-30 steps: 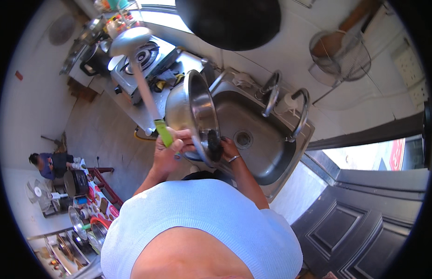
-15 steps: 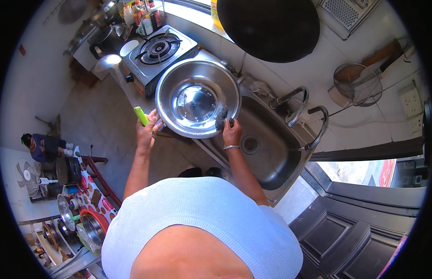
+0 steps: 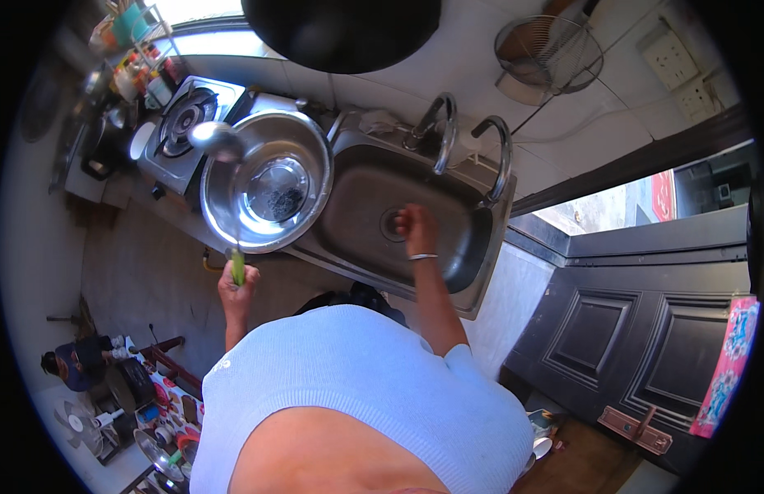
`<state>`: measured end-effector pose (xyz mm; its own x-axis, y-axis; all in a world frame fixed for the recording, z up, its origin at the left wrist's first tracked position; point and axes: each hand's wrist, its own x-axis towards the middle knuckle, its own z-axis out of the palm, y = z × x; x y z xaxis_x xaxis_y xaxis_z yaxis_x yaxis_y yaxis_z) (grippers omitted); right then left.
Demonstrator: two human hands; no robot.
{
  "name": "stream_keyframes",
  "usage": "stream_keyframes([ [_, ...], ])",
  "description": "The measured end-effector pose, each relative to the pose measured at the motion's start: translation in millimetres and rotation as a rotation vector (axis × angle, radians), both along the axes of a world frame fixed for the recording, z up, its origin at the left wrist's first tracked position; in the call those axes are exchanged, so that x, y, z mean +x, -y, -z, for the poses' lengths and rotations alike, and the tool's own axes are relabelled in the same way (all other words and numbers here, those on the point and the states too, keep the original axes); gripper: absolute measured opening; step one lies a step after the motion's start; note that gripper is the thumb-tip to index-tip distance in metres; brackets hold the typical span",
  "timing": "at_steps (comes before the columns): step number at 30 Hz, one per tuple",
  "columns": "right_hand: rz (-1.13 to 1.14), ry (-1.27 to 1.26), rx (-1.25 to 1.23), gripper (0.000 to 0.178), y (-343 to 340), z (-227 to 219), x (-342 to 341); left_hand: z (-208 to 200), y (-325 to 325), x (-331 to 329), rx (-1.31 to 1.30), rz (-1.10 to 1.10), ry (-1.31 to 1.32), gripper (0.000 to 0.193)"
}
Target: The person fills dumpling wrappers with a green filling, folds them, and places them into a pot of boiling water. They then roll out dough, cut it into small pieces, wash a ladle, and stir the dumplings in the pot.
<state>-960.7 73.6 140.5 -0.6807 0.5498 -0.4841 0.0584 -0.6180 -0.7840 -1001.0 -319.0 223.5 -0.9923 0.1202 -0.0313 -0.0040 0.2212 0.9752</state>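
My left hand (image 3: 237, 284) is closed round the green handle of a metal ladle (image 3: 216, 141), which is raised with its bowl over the left rim of the basin. The wide steel basin (image 3: 315, 198) rests between the stove and the sink, some of it over the sink's left edge. In the bottom of the basin lies a dark scouring pad (image 3: 285, 203). Over the sink (image 3: 357, 193), near the drain, is my right hand (image 3: 416, 230), a silver bangle on its wrist. Its fingers are curled in, slightly blurred, and nothing shows in them.
Two curved taps (image 3: 497, 156) stand at the sink's back edge. A gas stove (image 3: 184, 123) is left of the basin. A wire strainer (image 3: 555, 53) hangs on the wall beside a dark round pan (image 3: 341, 29). Another person (image 3: 73, 362) is far left; a dark door (image 3: 629, 329) stands at right.
The scouring pad has gone from my right hand into the basin. That hand has moved over the sink. My left hand has swung the ladle rightward, over the basin's rim. The whole view has shifted.
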Motion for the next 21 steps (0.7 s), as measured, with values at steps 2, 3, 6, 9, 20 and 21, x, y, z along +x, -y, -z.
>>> stream_keyframes([
  [2,0.161,-0.108,-0.11,0.019,-55.9,8.5,30.1,-0.6,-19.3,7.6,-0.11,0.158,-0.13,0.018],
  [3,0.156,-0.147,-0.172,0.018,-71.9,2.9,37.1,-19.1,-32.5,14.5,-0.28,0.212,-0.12,0.021],
  [6,0.088,-0.25,-0.33,0.022,-113.6,1.1,45.0,-40.8,-74.5,23.6,-0.646,0.378,-0.255,0.021],
  [9,0.059,-0.247,-0.363,0.03,-129.7,20.4,44.5,-42.0,-118.0,26.3,-0.897,0.492,-0.387,0.021],
  [20,0.214,0.097,-0.107,0.054,-94.8,35.9,46.5,-8.3,-214.1,25.1,-1.05,0.681,-0.404,0.03],
  [21,0.197,0.011,-0.197,0.056,-98.7,35.5,45.6,-11.6,-216.1,25.6,-1.008,0.71,-0.361,0.03],
])
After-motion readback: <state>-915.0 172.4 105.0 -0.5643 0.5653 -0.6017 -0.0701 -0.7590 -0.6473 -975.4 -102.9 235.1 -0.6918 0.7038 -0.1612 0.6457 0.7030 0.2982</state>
